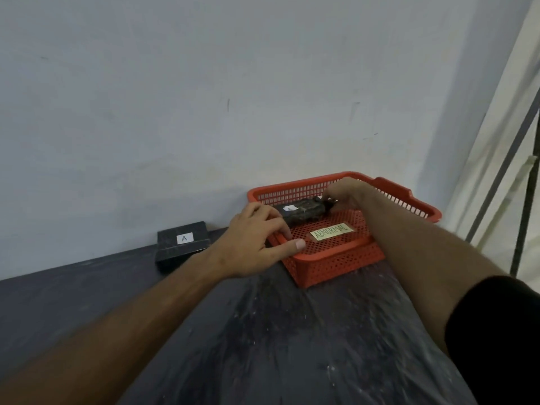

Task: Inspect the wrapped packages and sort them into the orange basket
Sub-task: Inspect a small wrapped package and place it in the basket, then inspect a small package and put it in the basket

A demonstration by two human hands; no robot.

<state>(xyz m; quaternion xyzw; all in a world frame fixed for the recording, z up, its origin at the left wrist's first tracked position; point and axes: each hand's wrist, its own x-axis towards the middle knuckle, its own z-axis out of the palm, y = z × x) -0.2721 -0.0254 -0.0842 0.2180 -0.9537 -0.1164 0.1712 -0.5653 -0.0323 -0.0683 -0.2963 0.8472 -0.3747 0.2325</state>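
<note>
Both hands hold a dark wrapped package (304,213) over the orange basket (336,258). The left hand (254,238) has its fingers curled round one end; the right hand (347,191) pinches the other. Another package (182,247) sits on the table (263,331) by the wall

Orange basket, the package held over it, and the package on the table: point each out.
orange basket (336,260), head view, near front wall.
package held over it (304,213), head view, dark wrapped top between the two hands.
package on the table (182,244), head view, top face below its white label.
</note>
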